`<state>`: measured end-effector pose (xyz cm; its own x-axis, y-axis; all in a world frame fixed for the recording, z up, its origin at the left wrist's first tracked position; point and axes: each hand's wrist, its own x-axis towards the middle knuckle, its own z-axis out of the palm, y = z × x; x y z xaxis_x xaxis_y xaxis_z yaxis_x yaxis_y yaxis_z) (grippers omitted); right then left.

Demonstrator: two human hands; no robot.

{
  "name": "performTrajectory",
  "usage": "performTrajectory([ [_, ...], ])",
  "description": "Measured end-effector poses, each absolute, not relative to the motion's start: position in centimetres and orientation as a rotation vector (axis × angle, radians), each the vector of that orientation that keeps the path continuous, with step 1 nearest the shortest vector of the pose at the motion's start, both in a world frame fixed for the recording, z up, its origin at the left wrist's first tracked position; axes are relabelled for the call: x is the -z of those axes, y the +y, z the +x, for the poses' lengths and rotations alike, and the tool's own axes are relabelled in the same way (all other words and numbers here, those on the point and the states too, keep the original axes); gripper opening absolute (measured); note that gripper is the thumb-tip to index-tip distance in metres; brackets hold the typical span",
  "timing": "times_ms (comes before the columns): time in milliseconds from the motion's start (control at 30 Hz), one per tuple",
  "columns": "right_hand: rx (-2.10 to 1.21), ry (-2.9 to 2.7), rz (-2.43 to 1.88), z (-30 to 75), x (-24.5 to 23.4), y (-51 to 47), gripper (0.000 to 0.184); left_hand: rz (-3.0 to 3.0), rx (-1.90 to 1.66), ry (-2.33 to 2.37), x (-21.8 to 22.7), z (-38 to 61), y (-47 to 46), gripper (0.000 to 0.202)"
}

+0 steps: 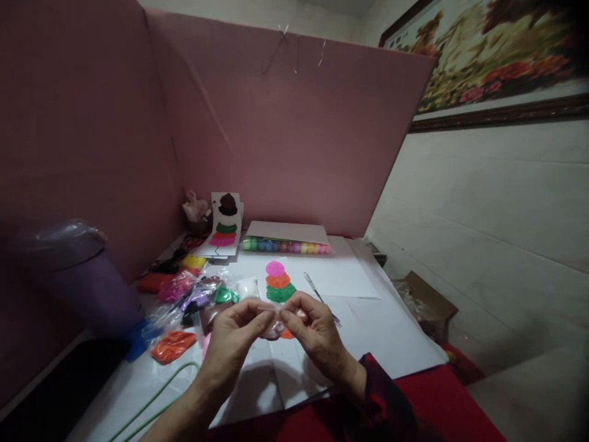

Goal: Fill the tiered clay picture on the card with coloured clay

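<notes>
My left hand (242, 328) and my right hand (315, 328) pinch the top of a small clear plastic bag (272, 331) from both sides. Something pale pink shows inside the bag. Just beyond my fingers, magenta, orange and green clay shapes (278, 280) lie stacked on the white paper (340, 273). Part of an orange piece (288, 334) peeks out beneath my hands. A metal fork (314, 286) lies to the right, its tines partly behind my right hand.
Several bags of coloured clay (202, 298) crowd the left, with an orange one (173, 347) nearest me. A card with clay layers (225, 224) leans at the back beside a row of coloured pots (288, 246). A purple lidded container (85, 276) and a green cord (156, 393) are at left.
</notes>
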<state>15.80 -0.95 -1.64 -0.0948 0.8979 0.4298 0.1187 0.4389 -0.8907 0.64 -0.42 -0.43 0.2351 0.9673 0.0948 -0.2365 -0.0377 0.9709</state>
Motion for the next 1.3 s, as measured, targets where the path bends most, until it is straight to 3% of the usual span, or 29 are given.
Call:
performTrajectory([
  [800,-0.729,-1.615,-0.951,15.73,1.92,-0.85,0.017,1.247,-1.150,0.780,0.96,0.82,-0.47,0.015],
  [1033,-1.016,-1.494,-0.877,15.50,1.81,-0.83,0.017,1.205,-1.176,0.770,0.92,1.07,-0.35,0.015],
  [1300,-0.934,-1.513,-0.951,15.91,2.07,-0.60,0.017,1.149,-1.212,0.870,0.96,0.98,-0.18,0.015],
])
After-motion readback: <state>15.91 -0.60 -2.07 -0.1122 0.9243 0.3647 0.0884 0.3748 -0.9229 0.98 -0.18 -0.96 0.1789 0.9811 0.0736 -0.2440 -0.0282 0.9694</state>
